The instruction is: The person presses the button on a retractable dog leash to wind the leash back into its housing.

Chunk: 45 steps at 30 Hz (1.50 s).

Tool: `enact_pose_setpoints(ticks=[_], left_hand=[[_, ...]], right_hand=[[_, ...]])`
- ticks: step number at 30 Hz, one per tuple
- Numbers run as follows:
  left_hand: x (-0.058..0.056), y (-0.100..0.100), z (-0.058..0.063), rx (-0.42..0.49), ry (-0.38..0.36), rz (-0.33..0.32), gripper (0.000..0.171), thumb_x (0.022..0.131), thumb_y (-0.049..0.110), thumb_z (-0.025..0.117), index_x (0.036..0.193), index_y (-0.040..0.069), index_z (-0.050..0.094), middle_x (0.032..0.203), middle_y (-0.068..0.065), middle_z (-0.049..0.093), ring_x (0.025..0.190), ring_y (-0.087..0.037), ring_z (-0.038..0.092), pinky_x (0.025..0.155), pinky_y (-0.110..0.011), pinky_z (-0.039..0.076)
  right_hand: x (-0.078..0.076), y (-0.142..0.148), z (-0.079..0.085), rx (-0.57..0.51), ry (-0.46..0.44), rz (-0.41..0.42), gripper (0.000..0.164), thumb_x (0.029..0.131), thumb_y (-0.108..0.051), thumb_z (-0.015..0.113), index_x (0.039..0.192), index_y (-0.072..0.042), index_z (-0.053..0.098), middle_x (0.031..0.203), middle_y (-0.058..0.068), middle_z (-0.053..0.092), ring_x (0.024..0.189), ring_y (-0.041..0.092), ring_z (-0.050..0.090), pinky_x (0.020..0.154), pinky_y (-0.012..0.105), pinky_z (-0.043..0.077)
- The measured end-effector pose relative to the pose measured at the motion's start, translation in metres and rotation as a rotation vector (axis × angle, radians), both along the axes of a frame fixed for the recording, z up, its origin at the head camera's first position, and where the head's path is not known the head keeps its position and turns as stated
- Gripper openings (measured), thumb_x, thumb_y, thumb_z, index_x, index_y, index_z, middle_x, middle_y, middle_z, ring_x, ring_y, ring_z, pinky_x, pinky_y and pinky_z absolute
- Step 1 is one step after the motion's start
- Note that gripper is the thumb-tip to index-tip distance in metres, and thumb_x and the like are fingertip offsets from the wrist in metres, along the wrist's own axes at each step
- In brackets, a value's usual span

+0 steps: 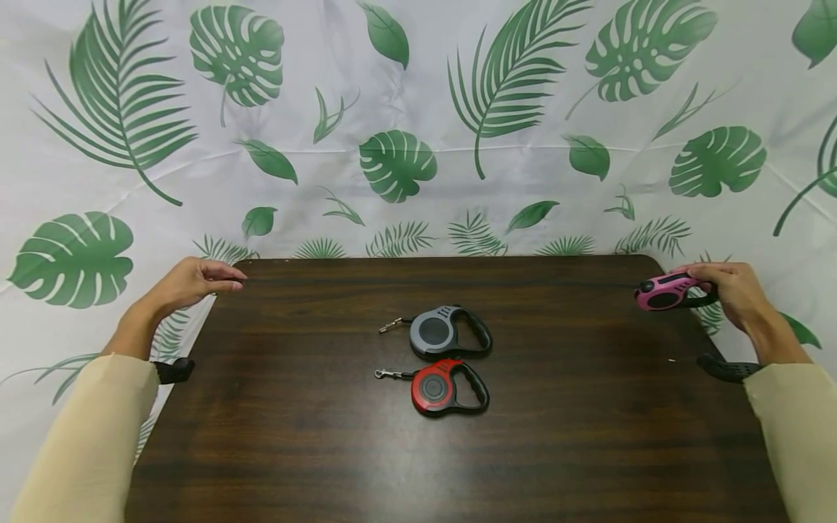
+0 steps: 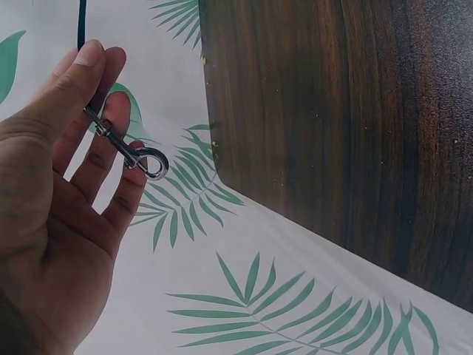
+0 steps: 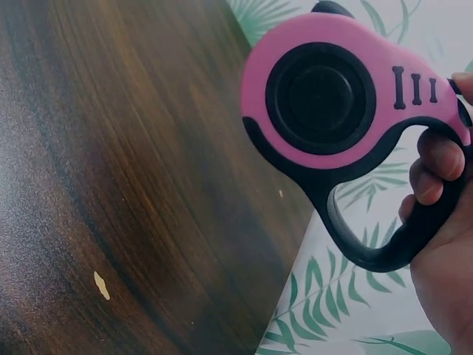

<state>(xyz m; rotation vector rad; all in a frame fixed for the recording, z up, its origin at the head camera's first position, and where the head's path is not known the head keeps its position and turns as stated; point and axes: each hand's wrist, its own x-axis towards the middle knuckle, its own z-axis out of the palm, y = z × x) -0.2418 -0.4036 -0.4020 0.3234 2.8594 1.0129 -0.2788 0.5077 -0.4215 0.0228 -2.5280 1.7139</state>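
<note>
At the table's far right corner, my right hand [image 1: 737,292] grips the black looped handle of a pink retractable dog leash [image 1: 660,296], its fingers wrapped through the loop in the right wrist view. Far off at the left edge, my left hand [image 1: 186,285] pinches the leash's dark strap [image 2: 82,22] between thumb and forefinger. A metal snap hook [image 2: 116,140] hangs from that grip across the other fingers. Between both hands the strap runs as a faint dark line, stretched over the back of the table. A grey leash [image 1: 431,331] and a red leash [image 1: 433,388] lie mid-table.
The dark wooden table [image 1: 294,450] has rounded far corners. Behind it and at its sides hangs a white cloth [image 1: 418,94] printed with green leaves. Both table leashes point their metal hooks left and their handles right. Black bands are on both wrists.
</note>
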Motion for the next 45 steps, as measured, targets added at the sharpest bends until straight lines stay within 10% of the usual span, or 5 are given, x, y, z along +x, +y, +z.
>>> enact_pose_setpoints(ticks=[16, 30, 37, 45], left_hand=[[0.001, 0.000, 0.001, -0.026, 0.033, 0.021, 0.021, 0.089, 0.019, 0.073, 0.106, 0.007, 0.075, 0.100, -0.014, 0.074, 0.087, -0.013, 0.066, 0.071, -0.019, 0.047], [0.001, 0.000, 0.001, -0.036, 0.000, 0.039, 0.024, 0.091, 0.023, 0.071, 0.109, 0.008, 0.074, 0.105, -0.016, 0.072, 0.095, -0.025, 0.066, 0.074, -0.021, 0.048], [0.000, -0.001, 0.000, -0.035, 0.023, 0.009, 0.022, 0.090, 0.022, 0.072, 0.107, 0.007, 0.074, 0.102, -0.015, 0.073, 0.088, -0.013, 0.065, 0.071, -0.019, 0.046], [-0.001, -0.001, 0.001, -0.043, 0.032, -0.005, 0.022, 0.090, 0.019, 0.072, 0.108, 0.006, 0.074, 0.101, -0.014, 0.073, 0.085, -0.006, 0.064, 0.070, -0.018, 0.046]], right_hand=[[-0.006, -0.004, 0.001, -0.021, 0.004, 0.005, 0.022, 0.098, -0.013, 0.059, 0.092, -0.010, 0.080, 0.072, -0.011, 0.072, 0.069, 0.005, 0.055, 0.060, 0.020, 0.043], [-0.004, -0.005, 0.006, 0.154, -0.062, 0.044, 0.023, 0.097, -0.023, 0.062, 0.112, -0.012, 0.074, 0.086, -0.019, 0.063, 0.088, 0.008, 0.045, 0.068, 0.018, 0.039], [0.001, -0.003, 0.007, 0.379, -0.096, 0.033, 0.038, 0.093, -0.034, 0.067, 0.123, -0.011, 0.067, 0.090, -0.026, 0.064, 0.095, 0.008, 0.044, 0.074, 0.020, 0.035], [0.002, -0.002, 0.007, 0.391, -0.099, 0.025, 0.038, 0.091, -0.034, 0.070, 0.121, -0.012, 0.068, 0.091, -0.025, 0.065, 0.091, 0.008, 0.047, 0.072, 0.020, 0.039]])
